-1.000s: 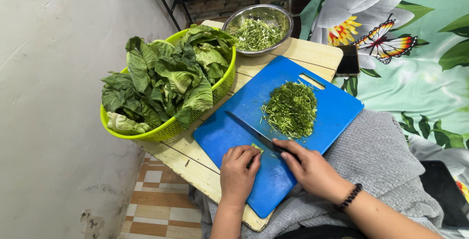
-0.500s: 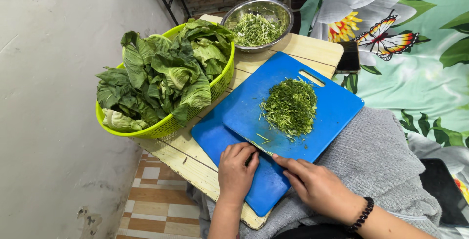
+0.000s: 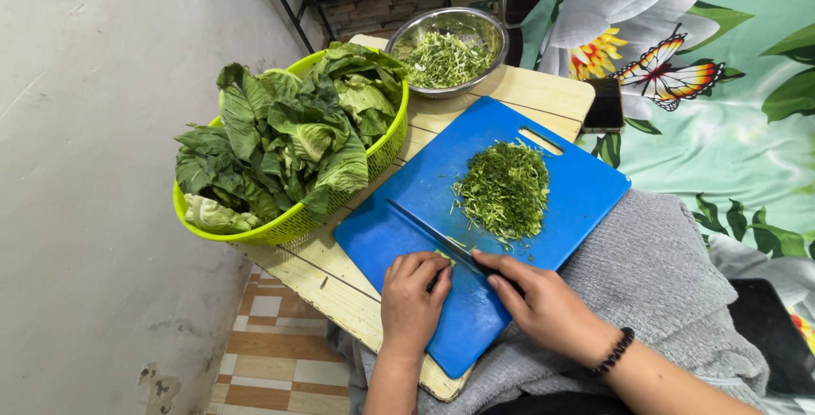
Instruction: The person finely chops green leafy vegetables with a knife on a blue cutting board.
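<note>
- Wooden table (image 3: 543, 88), pale and slatted, stands against a stained grey wall (image 3: 93, 169), with a blue cutting board (image 3: 586, 186) lying across it as the centre of the scene.
- Left hand (image 3: 412, 300) rests on the near end of the cutting board, fingers curled down over a small remnant of green leaf (image 3: 443, 257), pinning it to the blue surface.
- Right hand (image 3: 543, 300), a dark bead bracelet (image 3: 613, 352) at the wrist, is closed around the handle of a knife (image 3: 433, 232); the blade runs up and to the left across the board, its edge just beside the left fingertips.
- Heaped on the middle of the cutting board, just beyond the blade, is a pile of finely shredded greens (image 3: 505, 190).
- Left of the cutting board, a lime-green basket (image 3: 280, 227) is piled with whole cabbage leaves (image 3: 289, 135).
- Beyond the board's far corner, a steel bowl (image 3: 492, 29) holds more shredded greens.
- Right of the board, a dark phone (image 3: 605, 105) lies at the table's edge, next to a floral cloth (image 3: 730, 126) printed with a butterfly.
- Grey knitted fabric (image 3: 662, 279) lies under the board's near right corner.
</note>
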